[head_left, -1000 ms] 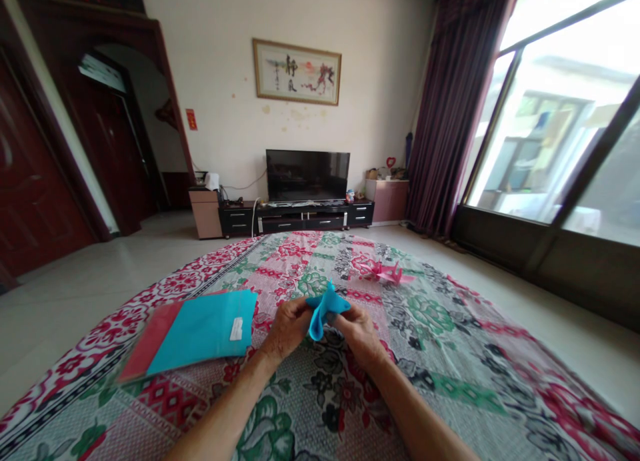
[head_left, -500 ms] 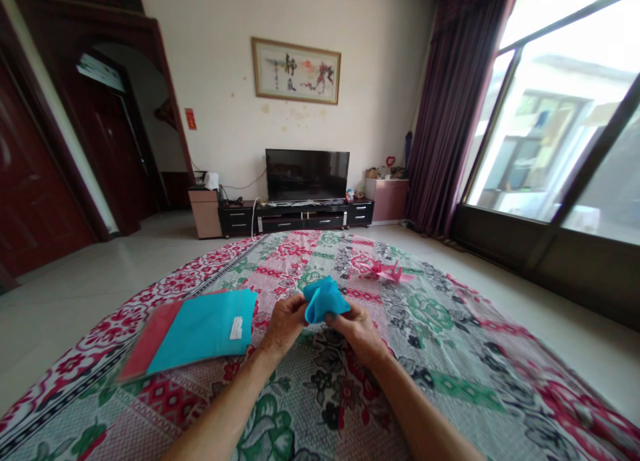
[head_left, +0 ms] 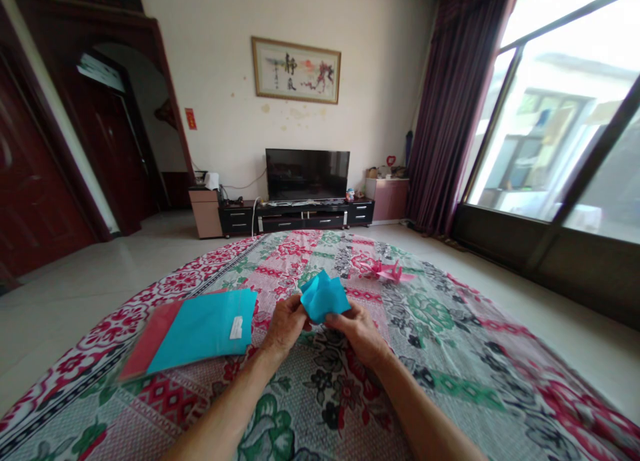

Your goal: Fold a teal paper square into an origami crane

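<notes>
Near: both hands up over the tablecloth, arms coming in from the bottom edge. Left hand pinches the left edge of the blue paper; right hand pinches its lower right, thumb on top. Fingers under the paper are hidden, so the exact grip back there is hard to tell. Paper sits between the hands, folded, corners sticking up.

Change: a second ago it's a narrow, looped shape; now it's spread wider, with broad faces showing. Reads as the folds being opened out, so the work on this piece looks mid-shaping. Hands stay in about the same place.

Left of the hands: packet of blue and red sheets, flat, unmoved. Farther, to the right: pink folded paper, untouched. Beyond the table: TV on a black stand.
</notes>
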A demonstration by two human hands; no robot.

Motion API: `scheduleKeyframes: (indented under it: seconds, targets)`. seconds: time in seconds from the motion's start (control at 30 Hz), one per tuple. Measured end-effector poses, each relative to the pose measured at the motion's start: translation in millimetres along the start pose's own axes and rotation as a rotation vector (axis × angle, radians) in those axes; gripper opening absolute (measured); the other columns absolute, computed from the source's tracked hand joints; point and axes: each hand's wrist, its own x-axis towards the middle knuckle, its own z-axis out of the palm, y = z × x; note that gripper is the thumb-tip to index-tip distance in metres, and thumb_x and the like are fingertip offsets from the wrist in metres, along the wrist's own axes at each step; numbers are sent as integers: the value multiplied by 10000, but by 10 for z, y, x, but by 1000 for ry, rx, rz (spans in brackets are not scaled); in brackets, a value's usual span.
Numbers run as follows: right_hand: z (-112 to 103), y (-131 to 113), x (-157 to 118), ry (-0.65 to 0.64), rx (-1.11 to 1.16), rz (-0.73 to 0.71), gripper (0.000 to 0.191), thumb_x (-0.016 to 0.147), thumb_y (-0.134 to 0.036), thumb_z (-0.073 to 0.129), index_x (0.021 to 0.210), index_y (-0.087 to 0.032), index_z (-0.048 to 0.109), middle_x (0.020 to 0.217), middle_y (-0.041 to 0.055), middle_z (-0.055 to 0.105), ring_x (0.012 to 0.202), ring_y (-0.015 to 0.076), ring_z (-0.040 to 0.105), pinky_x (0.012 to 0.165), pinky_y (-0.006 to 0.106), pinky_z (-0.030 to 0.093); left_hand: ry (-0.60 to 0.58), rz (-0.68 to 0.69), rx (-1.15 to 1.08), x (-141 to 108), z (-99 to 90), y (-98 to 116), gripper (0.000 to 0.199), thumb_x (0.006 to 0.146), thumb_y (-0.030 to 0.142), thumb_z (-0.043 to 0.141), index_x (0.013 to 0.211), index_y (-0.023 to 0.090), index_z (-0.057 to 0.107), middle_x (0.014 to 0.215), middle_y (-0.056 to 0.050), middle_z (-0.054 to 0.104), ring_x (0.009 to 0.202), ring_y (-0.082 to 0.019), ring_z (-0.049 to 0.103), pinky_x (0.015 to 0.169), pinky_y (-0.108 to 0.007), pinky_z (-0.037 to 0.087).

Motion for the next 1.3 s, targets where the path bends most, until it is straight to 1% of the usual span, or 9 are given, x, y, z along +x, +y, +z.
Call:
scheduleKeyframes:
  seconds: [0.37,0.47,0.63,0.8,0.9,0.97,1.03,1.1,1.3]
  targets:
    - [-22,14,0,-5,-49,41,301,671,-422,696,826,-165,682,731,17,637,703,170,555,713,304,441,-8,-48,-83,-12,-11,34,184,691,341,562,644,165,590,508,31,557,469,-105,503,471,-209,390]
    - [-16,3,8,9,-129,-26,268,686,-415,676,790,-168,692,726,12,625,686,157,527,700,288,427,-34,-48,-79,-22,-12,47,188,684,347,572,622,169,574,503,40,540,461,-102,488,468,-210,386]
    - [-25,-29,15,15,-214,-132,225,689,-342,657,854,-194,695,888,20,631,798,174,526,745,276,424,-62,-88,-73,-10,-24,56,141,667,307,564,609,178,566,482,49,521,458,-104,477,465,-212,372]
    - [-33,-35,8,-7,-206,-39,212,705,-348,594,789,-174,680,724,1,631,704,175,524,705,287,420,-92,-114,-55,-7,-40,69,112,655,273,560,590,182,562,444,57,481,434,-100,456,439,-203,337]
    - [-22,-14,13,12,-199,-30,231,695,-378,611,767,-167,674,684,-1,622,685,175,521,692,289,415,-107,-110,-39,-9,-47,69,139,662,292,567,716,177,625,457,57,502,431,-105,467,432,-205,336]
    - [-14,5,19,15,-171,-25,258,693,-404,620,771,-163,670,677,2,615,671,170,519,678,288,413,-95,-112,-63,-3,-48,57,287,661,297,579,919,182,629,456,73,504,417,-107,461,426,-206,337]
    - [-9,22,24,33,-157,-16,272,692,-418,625,765,-158,662,668,2,605,647,159,507,658,282,407,-58,-90,-108,9,-42,39,465,661,293,592,1114,196,548,461,92,504,410,-107,457,425,-203,344]
    - [-11,34,28,74,-173,-16,266,691,-414,627,743,-154,651,660,0,594,625,144,487,642,274,396,-9,-42,-142,23,-29,20,535,662,285,605,1177,209,481,492,98,523,421,-104,469,428,-199,355]
    - [-31,61,35,151,-206,-15,253,687,-405,621,668,-154,616,597,-21,549,563,115,433,574,249,360,21,12,-62,24,-5,15,220,652,215,558,858,174,625,605,34,608,485,-107,519,473,-211,406]
